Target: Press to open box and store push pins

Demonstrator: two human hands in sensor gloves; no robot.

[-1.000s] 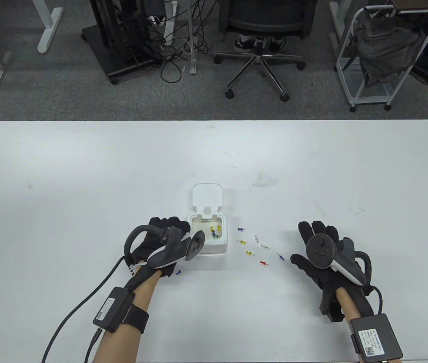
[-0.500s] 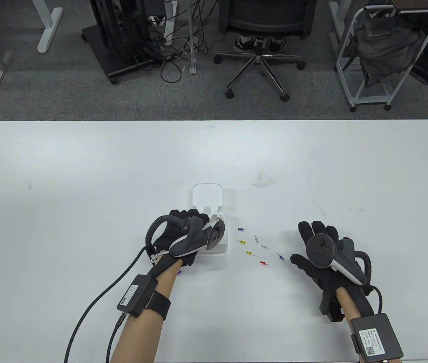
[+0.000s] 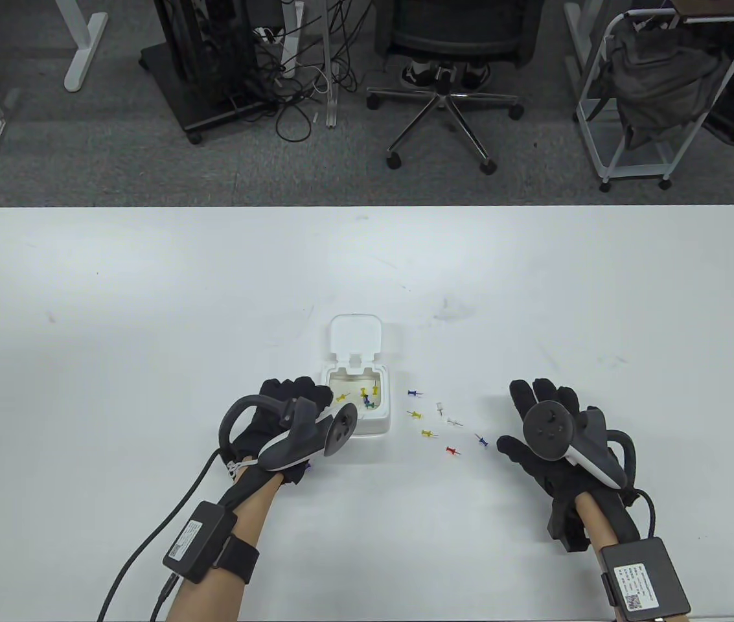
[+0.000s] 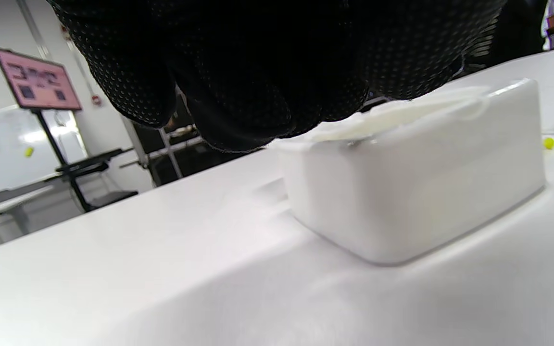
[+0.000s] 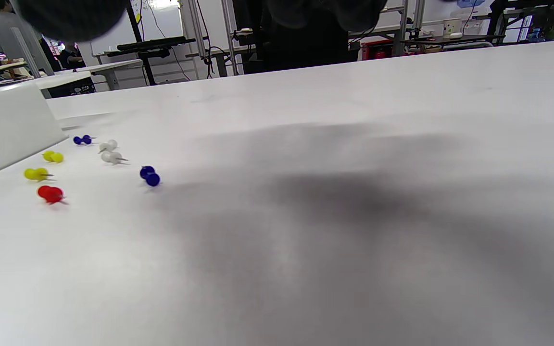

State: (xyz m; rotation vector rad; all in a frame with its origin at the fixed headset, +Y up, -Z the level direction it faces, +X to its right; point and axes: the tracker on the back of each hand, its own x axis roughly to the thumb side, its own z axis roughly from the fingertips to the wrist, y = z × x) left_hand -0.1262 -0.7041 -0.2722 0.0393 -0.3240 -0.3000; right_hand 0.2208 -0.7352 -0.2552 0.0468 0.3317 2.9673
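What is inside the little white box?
Inside the open white box lie several push pins: yellow, blue and green. The left hand covers its near-left corner, so more may hide there.

Beyond the white surface (image 3: 146,291) I saw grey carpet (image 3: 81,162), a black office chair (image 3: 444,71) on a chrome star base, tangled cables (image 3: 295,97) under a dark rack, and a white cart (image 3: 665,97) holding a grey bag. My left wrist view showed a pink screen (image 4: 36,79) on a stand.

The open box (image 3: 358,405) stands near the middle, with the left hand (image 3: 282,421) close at its left side. Loose push pins (image 3: 435,421) lie between the box and the right hand (image 3: 551,440). The far half of the table (image 3: 146,278) is free.
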